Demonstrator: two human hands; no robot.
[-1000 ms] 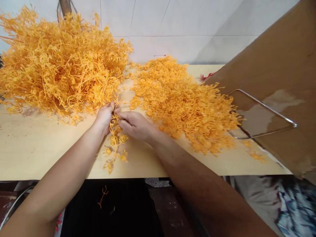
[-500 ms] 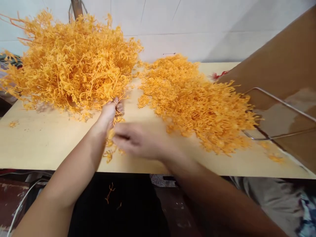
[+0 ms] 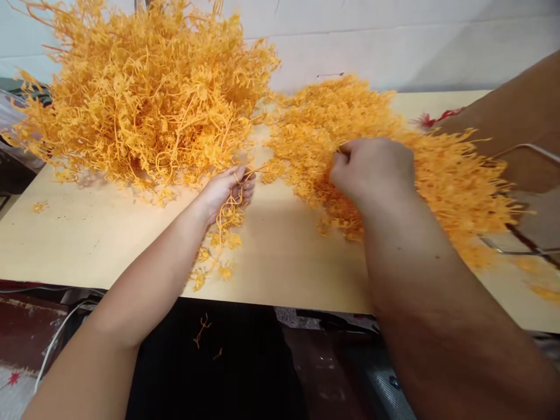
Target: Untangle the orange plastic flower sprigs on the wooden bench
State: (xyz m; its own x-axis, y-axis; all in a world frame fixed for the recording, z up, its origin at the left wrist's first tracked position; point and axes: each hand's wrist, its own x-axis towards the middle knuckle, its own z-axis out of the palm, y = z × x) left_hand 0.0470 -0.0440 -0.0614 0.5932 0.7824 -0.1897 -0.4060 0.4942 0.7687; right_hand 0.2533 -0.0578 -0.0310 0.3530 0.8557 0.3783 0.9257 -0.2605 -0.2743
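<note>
A tall tangled heap of orange plastic stems (image 3: 153, 99) fills the left back of the table. Right of it lies a lower, denser pile of orange pieces (image 3: 315, 128). My left hand (image 3: 231, 189) is closed on an orange stem at the front right of the tall heap; branches of it dangle below the fingers over the tabletop. My right hand (image 3: 374, 169) is over the low pile, with thumb and fingers pinched together. Whatever is between those fingertips is too small to make out.
The pale wooden table (image 3: 109, 245) has its front edge close to my body. A brown cardboard surface (image 3: 520, 105) leans at the right, beside metal wire (image 3: 536, 150). Behind is a white wall (image 3: 394, 41). Red threads (image 3: 437, 118) lie at the back right.
My right hand has moved from beside my left hand, rightward and away from me, to the low pile. My left hand still holds the stem. The view has shifted slightly.
</note>
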